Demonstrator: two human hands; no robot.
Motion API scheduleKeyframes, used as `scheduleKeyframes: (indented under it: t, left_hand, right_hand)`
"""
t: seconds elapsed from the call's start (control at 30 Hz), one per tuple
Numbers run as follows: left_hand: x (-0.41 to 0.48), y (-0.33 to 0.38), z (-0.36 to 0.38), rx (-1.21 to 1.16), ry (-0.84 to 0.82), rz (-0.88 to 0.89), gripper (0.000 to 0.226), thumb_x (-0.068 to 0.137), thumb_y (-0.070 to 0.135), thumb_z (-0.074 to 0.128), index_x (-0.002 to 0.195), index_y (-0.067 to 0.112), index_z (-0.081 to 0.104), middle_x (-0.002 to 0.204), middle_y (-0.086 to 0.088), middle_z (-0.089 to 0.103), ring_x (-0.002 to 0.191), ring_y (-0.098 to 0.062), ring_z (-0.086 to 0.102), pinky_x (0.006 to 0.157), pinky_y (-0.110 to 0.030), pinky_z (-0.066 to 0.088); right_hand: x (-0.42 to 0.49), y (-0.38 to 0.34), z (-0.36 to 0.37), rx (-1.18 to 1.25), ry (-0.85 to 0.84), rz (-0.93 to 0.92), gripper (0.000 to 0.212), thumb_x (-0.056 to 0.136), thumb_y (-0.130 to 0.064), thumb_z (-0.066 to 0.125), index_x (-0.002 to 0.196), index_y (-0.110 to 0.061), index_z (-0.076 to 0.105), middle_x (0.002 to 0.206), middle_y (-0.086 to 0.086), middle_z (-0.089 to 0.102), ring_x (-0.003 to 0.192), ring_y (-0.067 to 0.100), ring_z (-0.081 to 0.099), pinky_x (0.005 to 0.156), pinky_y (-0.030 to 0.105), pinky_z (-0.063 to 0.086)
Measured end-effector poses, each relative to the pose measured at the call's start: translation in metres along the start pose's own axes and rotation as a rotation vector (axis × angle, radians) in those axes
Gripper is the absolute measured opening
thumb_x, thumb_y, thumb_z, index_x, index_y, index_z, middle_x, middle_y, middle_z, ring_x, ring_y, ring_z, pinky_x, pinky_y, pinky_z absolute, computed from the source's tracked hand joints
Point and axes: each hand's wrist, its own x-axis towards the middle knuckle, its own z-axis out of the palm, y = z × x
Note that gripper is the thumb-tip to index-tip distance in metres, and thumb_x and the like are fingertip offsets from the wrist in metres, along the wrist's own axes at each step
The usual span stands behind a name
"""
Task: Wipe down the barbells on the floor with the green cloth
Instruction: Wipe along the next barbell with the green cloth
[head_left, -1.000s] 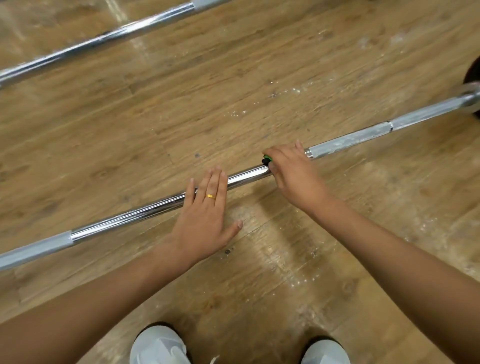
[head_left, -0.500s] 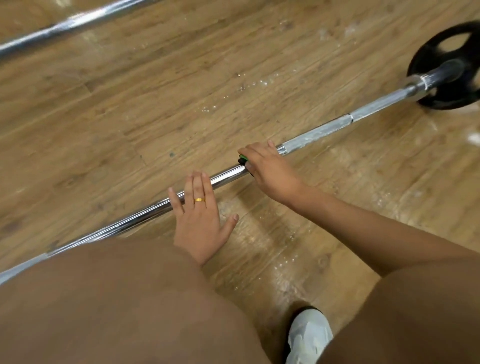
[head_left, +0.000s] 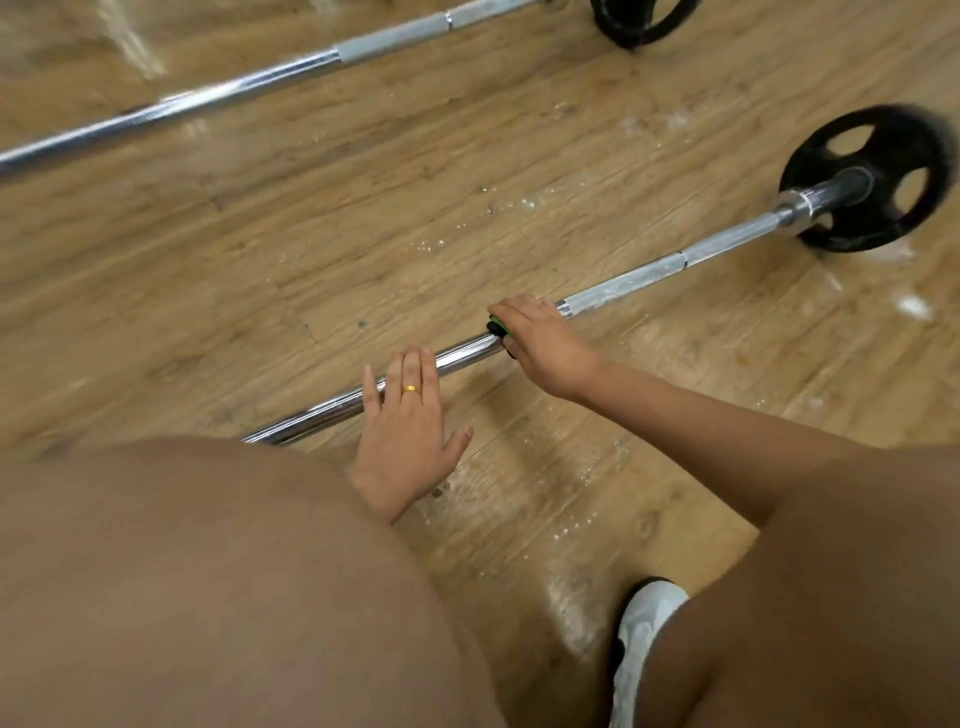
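A chrome barbell (head_left: 623, 283) lies on the wooden floor, running from lower left up to a black weight plate (head_left: 872, 176) at the right. My right hand (head_left: 543, 340) curls round the bar's middle, pressing the green cloth (head_left: 497, 326) onto it; only a small green edge shows by the fingers. My left hand (head_left: 408, 431) lies flat with straight fingers on the bar just left of that, a gold ring on one finger. A second barbell (head_left: 260, 85) lies farther away, across the top of the view.
Another black plate (head_left: 641, 18) sits at the far barbell's right end. My knees fill the lower left and right, hiding the near bar's left part. A white shoe (head_left: 641, 639) stands on the floor between them. White dust specks dot the boards.
The view has shifted right and back, bringing the weight plates and far barbell into sight. Both hands keep their places on the bar; my knees now cover the lower view.
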Motion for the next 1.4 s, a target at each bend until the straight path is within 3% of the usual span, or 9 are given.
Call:
scheduleKeyframes:
  t: [0.23,0.63,1.0,1.23,1.4]
  left_hand:
    - [0.003,0.000,0.001,0.032,-0.020,0.004,0.110,0.088,0.073,0.042,0.159,0.002,-0.001,0.167,-0.015,0.007,0.155,-0.030,0.002,0.121,-0.059,-0.002]
    - [0.004,0.000,-0.004,0.085,-0.043,-0.010,0.113,0.086,0.075,0.043,0.159,0.001,0.002,0.168,-0.016,0.005,0.156,-0.030,0.001,0.122,-0.058,-0.003]
    - [0.014,-0.002,0.002,0.131,-0.018,-0.030,0.109,0.085,0.076,0.029,0.158,-0.003,0.012,0.166,-0.019,0.014,0.155,-0.032,0.009,0.120,-0.062,-0.001]
    - [0.021,-0.007,0.001,0.116,0.017,-0.033,0.108,0.085,0.075,0.036,0.158,-0.002,0.015,0.164,-0.019,0.021,0.154,-0.032,0.017,0.119,-0.061,-0.003]
    - [0.023,-0.009,-0.005,0.107,0.003,-0.015,0.110,0.083,0.076,0.028,0.159,-0.001,0.011,0.166,-0.017,0.016,0.155,-0.029,0.011,0.122,-0.060,-0.003]
  right_hand:
    - [-0.001,0.004,0.003,-0.001,0.019,-0.031,0.044,0.102,-0.011,0.043,0.146,-0.007,0.041,0.146,0.009,0.045,0.137,0.027,0.035,0.117,0.043,0.021]
    - [0.003,0.016,0.008,0.083,0.103,-0.104,0.045,0.104,-0.014,0.042,0.148,-0.008,0.042,0.148,0.007,0.046,0.139,0.025,0.036,0.120,0.038,0.007]
    - [0.015,0.023,0.017,0.181,0.168,-0.162,0.038,0.100,-0.007,0.049,0.138,-0.006,0.052,0.136,0.008,0.055,0.131,0.026,0.045,0.118,0.042,0.015]
    - [0.021,0.019,0.020,0.154,0.197,-0.144,0.042,0.099,-0.007,0.045,0.141,-0.008,0.050,0.139,0.008,0.052,0.134,0.027,0.044,0.122,0.043,0.008]
    - [0.017,0.026,0.017,0.093,0.205,-0.221,0.044,0.098,-0.008,0.051,0.142,-0.009,0.049,0.142,0.007,0.052,0.134,0.026,0.043,0.122,0.042,0.009]
